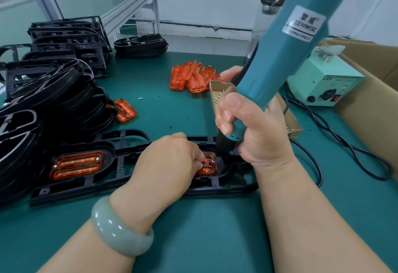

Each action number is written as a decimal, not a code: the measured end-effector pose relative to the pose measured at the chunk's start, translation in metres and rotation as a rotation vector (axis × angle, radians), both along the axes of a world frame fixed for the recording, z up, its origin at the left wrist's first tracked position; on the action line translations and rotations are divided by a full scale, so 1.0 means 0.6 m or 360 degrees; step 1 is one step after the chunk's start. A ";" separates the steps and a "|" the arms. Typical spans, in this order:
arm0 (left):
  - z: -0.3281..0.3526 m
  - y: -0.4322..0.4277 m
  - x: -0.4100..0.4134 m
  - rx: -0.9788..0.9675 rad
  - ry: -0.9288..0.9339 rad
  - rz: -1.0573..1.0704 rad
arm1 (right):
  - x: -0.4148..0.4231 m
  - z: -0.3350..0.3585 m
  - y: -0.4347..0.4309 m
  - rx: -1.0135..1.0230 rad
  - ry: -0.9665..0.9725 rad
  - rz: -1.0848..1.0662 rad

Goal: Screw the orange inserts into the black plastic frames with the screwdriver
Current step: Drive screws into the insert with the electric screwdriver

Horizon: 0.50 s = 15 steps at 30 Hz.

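A long black plastic frame (120, 147) lies on the green mat in front of me. An orange insert (76, 165) with two screws sits in its left pocket. A second orange insert (209, 166) lies in the right pocket, half hidden by my left hand (170, 163), whose curled fingertips pinch something small on it; I cannot tell what. My right hand (256, 130) grips the teal electric screwdriver (286, 55), held tilted, its black nose just above the right insert beside a screw (213, 161).
Stacks of black frames (53, 74) crowd the left side. Loose orange inserts (191, 76) lie at mid-table, one more orange insert (125, 110) by the stacks. A small cardboard screw tray (217, 94), a power supply box (323, 85) with cables, and a large carton (374, 100) stand right.
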State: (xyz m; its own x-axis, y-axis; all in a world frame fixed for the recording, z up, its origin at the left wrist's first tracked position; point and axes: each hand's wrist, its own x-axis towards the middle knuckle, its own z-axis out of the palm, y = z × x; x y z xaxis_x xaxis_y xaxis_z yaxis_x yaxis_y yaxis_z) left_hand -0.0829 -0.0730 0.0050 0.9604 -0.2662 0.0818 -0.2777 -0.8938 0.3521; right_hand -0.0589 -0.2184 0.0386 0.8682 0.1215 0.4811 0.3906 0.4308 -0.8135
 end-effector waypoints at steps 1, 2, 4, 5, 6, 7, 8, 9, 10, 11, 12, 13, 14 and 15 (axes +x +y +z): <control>0.000 0.000 0.000 -0.0003 -0.0004 0.0002 | -0.001 -0.002 -0.002 0.0053 0.0006 0.0025; -0.001 0.000 -0.001 -0.0003 -0.0011 0.0000 | -0.002 -0.003 -0.003 0.0099 0.0013 0.0038; -0.002 0.000 -0.001 0.0000 -0.0026 -0.0012 | -0.005 -0.005 -0.005 0.0148 -0.0001 0.0017; -0.002 0.000 -0.001 0.0000 -0.0030 -0.0018 | -0.007 -0.006 -0.005 0.0152 -0.0024 -0.0011; -0.002 0.001 -0.001 0.0000 -0.0030 -0.0023 | -0.008 -0.006 -0.004 0.0148 -0.0050 -0.0038; -0.002 0.001 -0.001 0.0003 -0.0029 -0.0029 | -0.009 -0.006 -0.003 0.0139 -0.0073 -0.0061; -0.003 0.001 -0.001 0.0007 -0.0032 -0.0037 | -0.010 -0.006 -0.002 0.0127 -0.0091 -0.0081; -0.004 0.001 -0.001 0.0009 -0.0035 -0.0043 | -0.011 -0.005 -0.001 0.0119 -0.0104 -0.0096; -0.004 0.000 0.000 0.0003 -0.0038 -0.0043 | -0.012 -0.005 -0.002 0.0117 -0.0113 -0.0104; -0.004 0.000 0.000 -0.0007 -0.0036 -0.0039 | -0.012 -0.005 -0.002 0.0117 -0.0118 -0.0109; -0.004 -0.001 0.000 -0.0014 -0.0033 -0.0034 | -0.013 -0.005 -0.003 0.0115 -0.0121 -0.0109; -0.004 0.000 0.000 -0.0013 -0.0030 -0.0032 | -0.013 -0.006 -0.003 0.0113 -0.0121 -0.0108; -0.004 0.000 0.000 -0.0005 -0.0029 -0.0032 | -0.013 -0.006 -0.003 0.0117 -0.0114 -0.0105; -0.005 0.001 -0.001 -0.0003 -0.0027 -0.0032 | -0.014 -0.007 -0.003 0.0123 -0.0107 -0.0102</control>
State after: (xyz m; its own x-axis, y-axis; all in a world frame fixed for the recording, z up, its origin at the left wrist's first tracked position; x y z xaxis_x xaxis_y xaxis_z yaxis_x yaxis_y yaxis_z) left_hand -0.0834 -0.0727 0.0023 0.9534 -0.2853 0.0985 -0.3016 -0.8874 0.3486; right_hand -0.0671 -0.2205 0.0346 0.8385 0.0271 0.5442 0.4718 0.4636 -0.7500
